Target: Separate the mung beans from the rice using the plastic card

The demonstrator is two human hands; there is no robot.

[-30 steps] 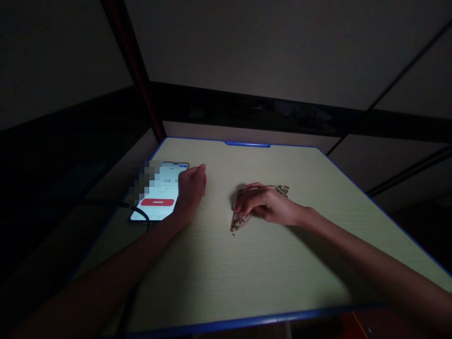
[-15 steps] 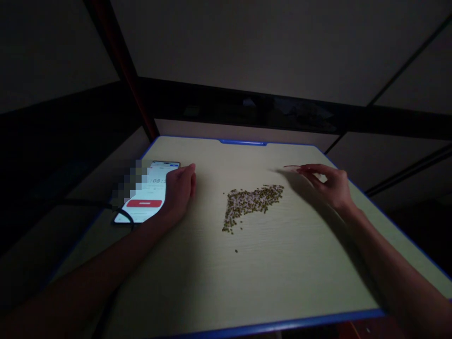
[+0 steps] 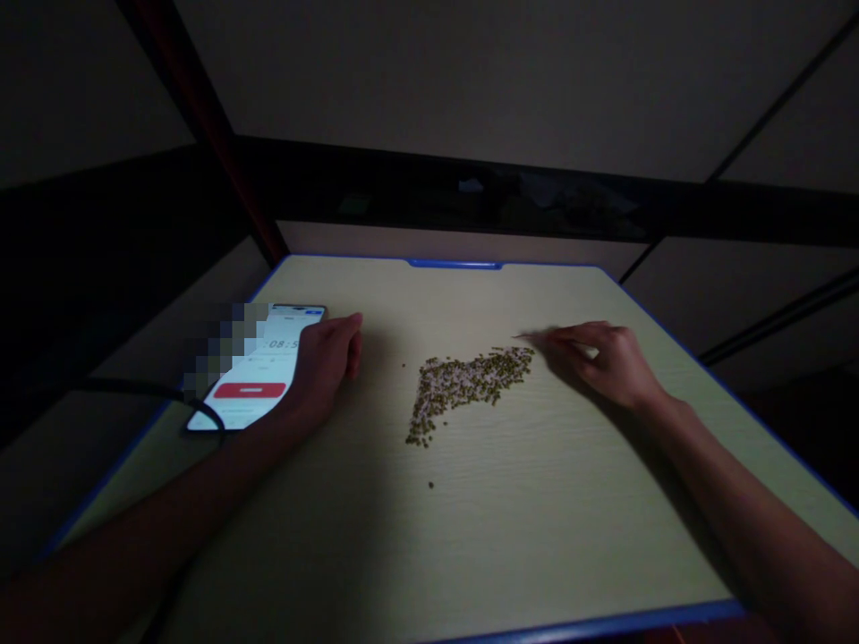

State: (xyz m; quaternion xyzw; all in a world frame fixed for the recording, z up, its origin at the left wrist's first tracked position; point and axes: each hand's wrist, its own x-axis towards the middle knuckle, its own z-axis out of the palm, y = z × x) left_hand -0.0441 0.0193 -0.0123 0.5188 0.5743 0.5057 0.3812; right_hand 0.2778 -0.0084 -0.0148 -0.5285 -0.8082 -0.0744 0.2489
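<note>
A flat, irregular pile of small green beans (image 3: 470, 380), mixed with pale pinkish bits, lies on the light wood-look table (image 3: 537, 537). My right hand (image 3: 597, 353) is just right of the pile, its fingers pinched around a thin, pointed thing (image 3: 518, 337). The tip is close to the pile's upper right end; dim light and blur hide its exact kind. Left of the pile, my left hand (image 3: 332, 353) rests with its fingers curled in, overlapping the phone's right edge. Nothing shows in it. One loose bean (image 3: 430, 485) lies nearer to me.
A lit phone (image 3: 255, 376) with a timer and a red button lies at the table's left side. A dark cable (image 3: 154, 389) runs over its lower corner. The table has a blue rim (image 3: 456, 264), and a dark ledge (image 3: 416, 197) runs along the wall behind.
My right hand has moved left and slightly down, bringing the thin pointed thing close to the pile's edge. My left hand stays beside the phone; the whole view has shifted a little.
</note>
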